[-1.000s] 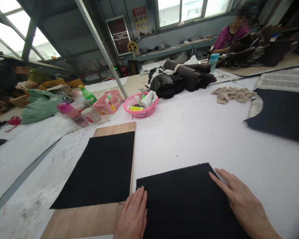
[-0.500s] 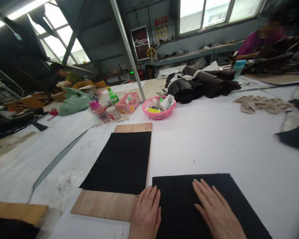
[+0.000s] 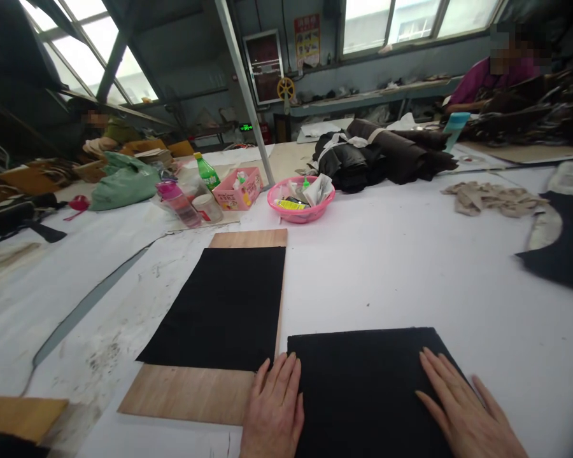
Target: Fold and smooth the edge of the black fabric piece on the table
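A black sheet point(image 3: 363, 388) lies on the white table at the lower centre, its near part cut off by the frame. My left hand point(image 3: 273, 407) rests flat at its left edge, fingers stretched out. At the sheet's right edge my right hand point(image 3: 465, 404) lies flat, fingers a little spread. Neither hand grips anything. Left of them, a second black piece point(image 3: 224, 308) covers the middle of a light wooden board point(image 3: 186, 394), whose far and near ends show; my left hand is beside the board's near right corner.
Beyond the board stand a pink basket point(image 3: 302, 213), a pink box point(image 3: 239, 191) and bottles. Dark rolls point(image 3: 401, 152) lie farther back, with a beige cloth point(image 3: 494, 197) and a dark piece point(image 3: 566, 242) at right. Two people sit at the back.
My right hand has slid right across the black sheet to its right edge. My left hand stays at the left edge. The whole view has shifted slightly.
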### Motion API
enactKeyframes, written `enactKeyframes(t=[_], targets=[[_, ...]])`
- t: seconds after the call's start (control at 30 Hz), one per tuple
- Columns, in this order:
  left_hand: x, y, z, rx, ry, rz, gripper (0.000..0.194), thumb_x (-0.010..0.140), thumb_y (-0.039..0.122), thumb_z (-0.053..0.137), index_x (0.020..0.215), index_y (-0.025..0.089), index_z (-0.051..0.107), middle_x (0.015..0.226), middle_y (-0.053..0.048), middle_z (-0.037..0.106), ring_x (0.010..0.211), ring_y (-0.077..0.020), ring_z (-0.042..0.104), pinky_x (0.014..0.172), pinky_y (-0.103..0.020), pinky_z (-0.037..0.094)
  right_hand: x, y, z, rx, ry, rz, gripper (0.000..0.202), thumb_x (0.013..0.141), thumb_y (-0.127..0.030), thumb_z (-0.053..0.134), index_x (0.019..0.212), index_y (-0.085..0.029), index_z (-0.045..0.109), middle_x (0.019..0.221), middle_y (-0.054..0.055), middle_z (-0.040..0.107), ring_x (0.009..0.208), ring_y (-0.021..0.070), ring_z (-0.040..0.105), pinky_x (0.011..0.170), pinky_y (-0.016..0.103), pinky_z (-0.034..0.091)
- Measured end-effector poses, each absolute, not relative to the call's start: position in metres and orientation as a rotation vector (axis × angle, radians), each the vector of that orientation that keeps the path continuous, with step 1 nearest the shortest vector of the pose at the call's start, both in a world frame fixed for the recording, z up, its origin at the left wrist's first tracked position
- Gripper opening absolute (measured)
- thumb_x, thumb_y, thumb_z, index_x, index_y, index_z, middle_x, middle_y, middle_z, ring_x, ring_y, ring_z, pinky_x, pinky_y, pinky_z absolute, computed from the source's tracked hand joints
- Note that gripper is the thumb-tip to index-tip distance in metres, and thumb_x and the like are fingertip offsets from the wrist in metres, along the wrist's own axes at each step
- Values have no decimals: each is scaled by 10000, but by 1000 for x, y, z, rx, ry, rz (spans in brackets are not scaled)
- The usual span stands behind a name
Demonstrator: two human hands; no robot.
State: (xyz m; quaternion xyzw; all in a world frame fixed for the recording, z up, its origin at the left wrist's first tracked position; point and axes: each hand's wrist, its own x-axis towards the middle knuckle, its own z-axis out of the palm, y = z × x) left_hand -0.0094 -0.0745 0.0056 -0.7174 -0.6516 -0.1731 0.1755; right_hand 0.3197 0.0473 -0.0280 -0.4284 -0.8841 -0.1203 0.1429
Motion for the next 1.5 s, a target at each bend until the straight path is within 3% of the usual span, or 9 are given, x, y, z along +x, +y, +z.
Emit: enactKeyframes(t=[0.17, 0.37, 0.5, 0.73, 1.1, 1.23, 1.33, 1.5], targets=[[-11, -74, 9, -2000, -1841, -536, 357, 935, 189, 439, 1249, 168, 608, 1288, -47, 641, 1219, -220, 549, 1045, -407, 378, 318, 49, -14, -1431, -2355, -330, 655, 1009, -538, 169, 1535, -151, 207, 1510, 132, 370, 1373, 345, 353, 1095, 602, 283], [6, -62, 11, -2075, -1850, -569, 445, 875, 38, 413, 1268, 156, 584, 1231, -58, 650, 1184, -227, 568, 986, -392, 482, 211, 26, -4, -1113, -2539, -267, 513, 1049, -385, 261, 1498, -139, 290, 1510, 66, 378, 1369, 233, 373, 1136, 484, 228], [27, -45, 0, -2114, -1872, -445, 478, 836, -15, 418, 1264, 131, 572, 1148, -83, 666, 1072, -234, 627, 913, -400, 542, 179, 15, -18, -984, -2614, -254, 452, 1034, -278, 262, 1447, -145, 389, 1504, 54, 386, 1372, 223, 365, 1137, 483, 179], [29, -40, -4, -2119, -1903, -352, 482, 814, -7, 460, 1269, 101, 574, 1163, -110, 651, 1080, -257, 616, 913, -427, 545, 197, 14, -19, -1104, -2602, -202, 503, 1026, -307, 320, 1499, -137, 293, 1536, 75, 318, 1388, 256, 338, 1155, 523, 142], [4, -59, 1, -2062, -2035, -417, 456, 857, 43, 426, 1265, 155, 593, 1214, -75, 641, 1117, -237, 594, 961, -429, 505, 299, 41, -19, -1410, -2401, -227, 569, 1011, -392, 181, 1546, -199, 169, 1522, 110, 355, 1366, 352, 361, 1089, 641, 260], [4, -61, -1, -2034, -1989, -469, 437, 866, 45, 409, 1250, 134, 598, 1208, -77, 649, 1130, -231, 585, 985, -427, 474, 283, 46, -7, -1458, -2292, -272, 613, 1019, -441, 177, 1539, -116, 171, 1473, 197, 405, 1348, 406, 368, 1041, 666, 289], [5, -60, -4, -2026, -1969, -476, 442, 869, 45, 400, 1256, 139, 591, 1207, -72, 653, 1137, -225, 581, 996, -420, 448, 219, 31, 2, -1302, -2418, -215, 544, 1039, -395, 262, 1492, -96, 298, 1507, 151, 367, 1372, 331, 353, 1095, 572, 269], [-5, -62, -12, -2039, -1857, -586, 376, 902, 89, 408, 1202, 157, 624, 1201, -69, 668, 1103, -214, 591, 994, -400, 390, 141, 3, -6, -986, -2575, -121, 380, 1051, -319, 321, 1362, -190, 495, 1444, 7, 479, 1322, 186, 433, 1079, 402, 305]])
